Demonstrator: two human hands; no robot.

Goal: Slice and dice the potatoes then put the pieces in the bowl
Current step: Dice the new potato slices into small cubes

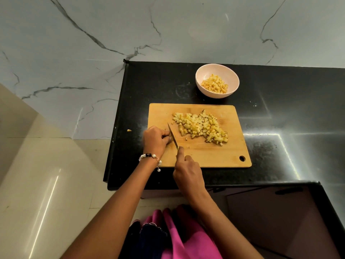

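Hands: R (187, 171) grips knife (172, 136), L (155, 140) steadies potato.

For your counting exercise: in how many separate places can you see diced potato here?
3: a heap in the white bowl, a larger heap on the cutting board, one stray bit on the counter left of the board. More may hide under the left hand.

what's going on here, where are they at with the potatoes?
A person is dicing potato on a wooden cutting board. The right hand holds a knife, blade down on the board, while the left hand grips a small last piece against it with curled fingers. A pile of diced potato lies mid-board, not yet moved. The bowl behind the board already holds some dice. One stray bit sits on the black counter, left of the board.
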